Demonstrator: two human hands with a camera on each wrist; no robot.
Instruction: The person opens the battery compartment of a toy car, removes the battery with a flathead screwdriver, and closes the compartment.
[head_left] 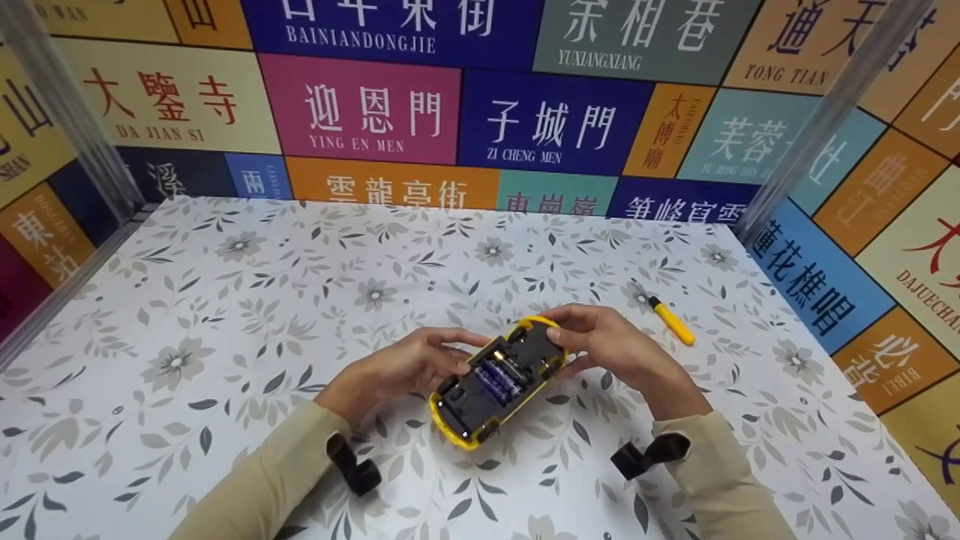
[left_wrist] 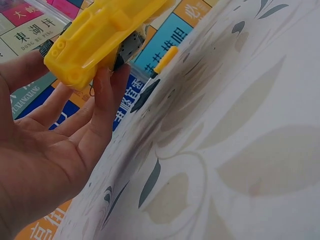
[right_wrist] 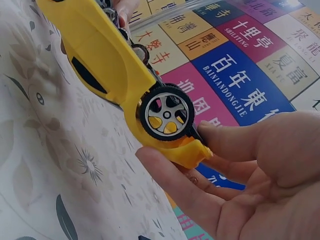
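Note:
A yellow toy car is held above the table, its black underside turned up and tilted. Batteries, some with purple wrappers, lie in the uncovered compartment in its middle. My left hand pinches the car's left side. In the left wrist view, the thumb and fingers of the left hand meet its yellow body. With thumb and fingers, my right hand grips the car's far right end. The right wrist view shows the right hand beside a silver-spoked wheel.
A screwdriver with a yellow and black handle lies on the table to the right of the right hand. White cloth with grey leaves and flowers covers the table. Panels with coloured lettering rise behind and at the sides.

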